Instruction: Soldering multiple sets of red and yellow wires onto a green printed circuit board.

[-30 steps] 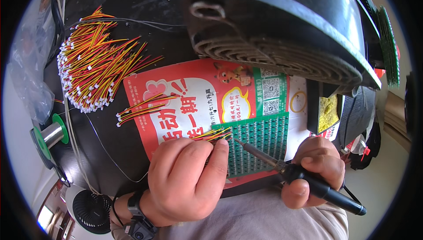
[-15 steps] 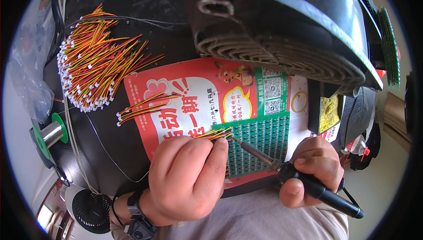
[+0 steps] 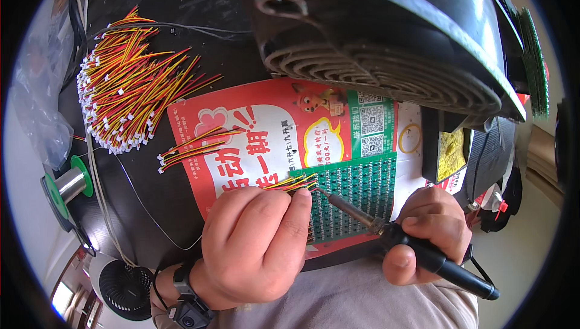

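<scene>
My right hand [image 3: 430, 235] is closed round the black handle of a soldering iron [image 3: 423, 253]. The iron's tip touches or nearly touches the left edge of a green circuit board panel [image 3: 356, 199], right by my left fingertips. My left hand [image 3: 257, 241] is closed, its finger and thumb pressed down at that edge on a red, yellow and black wire; its exact grip is hidden beneath the fingers. Several wires [image 3: 290, 182] run from the board's left edge past the hand. A few loose wire leads [image 3: 196, 148] with white connectors lie on the red and white printed sheet [image 3: 272, 108].
A big pile of wire leads [image 3: 130, 87] lies at the far left. Below it stands a solder wire spool [image 3: 71, 184] with green flanges. A black fan [image 3: 386, 45] looms over the far side. To the right sits a yellow sponge [image 3: 452, 154] in a holder.
The view has shifted very slightly. Both hands, the iron and the board hold nearly the same places.
</scene>
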`<state>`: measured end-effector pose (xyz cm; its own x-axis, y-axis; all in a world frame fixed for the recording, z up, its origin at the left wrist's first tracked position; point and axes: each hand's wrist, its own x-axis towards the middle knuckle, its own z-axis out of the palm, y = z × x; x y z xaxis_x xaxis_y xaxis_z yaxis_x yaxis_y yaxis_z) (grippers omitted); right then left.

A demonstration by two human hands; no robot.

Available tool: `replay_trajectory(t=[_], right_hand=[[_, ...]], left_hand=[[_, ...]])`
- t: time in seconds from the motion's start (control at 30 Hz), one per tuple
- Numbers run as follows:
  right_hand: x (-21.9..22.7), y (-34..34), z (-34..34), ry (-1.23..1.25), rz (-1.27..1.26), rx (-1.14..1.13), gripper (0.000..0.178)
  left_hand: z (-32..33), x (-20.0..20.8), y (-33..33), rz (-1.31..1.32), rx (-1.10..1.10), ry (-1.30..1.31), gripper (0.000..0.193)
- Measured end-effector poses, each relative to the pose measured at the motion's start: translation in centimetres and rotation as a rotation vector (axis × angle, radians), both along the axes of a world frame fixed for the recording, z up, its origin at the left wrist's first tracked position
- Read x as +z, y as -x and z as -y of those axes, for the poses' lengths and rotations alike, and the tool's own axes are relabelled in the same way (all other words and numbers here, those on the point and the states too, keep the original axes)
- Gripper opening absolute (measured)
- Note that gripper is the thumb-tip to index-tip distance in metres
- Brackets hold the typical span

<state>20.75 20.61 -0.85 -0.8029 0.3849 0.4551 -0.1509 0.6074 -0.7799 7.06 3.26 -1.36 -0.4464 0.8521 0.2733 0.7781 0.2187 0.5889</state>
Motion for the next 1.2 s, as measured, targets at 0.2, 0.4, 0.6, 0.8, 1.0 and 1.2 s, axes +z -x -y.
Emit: replay_trajectory(t=[0.2, 0.4, 0.6, 0.8, 1.0, 1.2], right_hand=[[0.0, 0.0, -0.1, 0.001, 0.004, 0.019, 0.035], [0.3, -0.1, -0.5, 0.005, 0.028, 0.073, 0.036], [0.0, -0.2, -0.3, 0.045, -0.075, 0.031, 0.037], [-0.5, -0.3, 0.0, 0.054, -0.129, -0.026, 0.036], [-0.7, -0.8, 0.0, 0.043, -0.134, -0.051, 0.037], [-0.8, -1.9, 0.7, 0.07, -0.161, -0.151, 0.043]], left_hand=[[-0.1, 0.0, 0.1, 0.003, -0.005, 0.001, 0.031], [0.0, 0.2, -0.1, -0.001, 0.005, 0.007, 0.031], [0.0, -0.1, 0.1, -0.053, -0.011, -0.017, 0.024], [-0.1, 0.0, 0.0, -0.012, -0.005, -0.012, 0.029], [0.0, -0.3, -0.3, -0.016, 0.01, -0.054, 0.023], [0.8, 1.7, 0.7, -0.073, 0.18, -0.061, 0.02]])
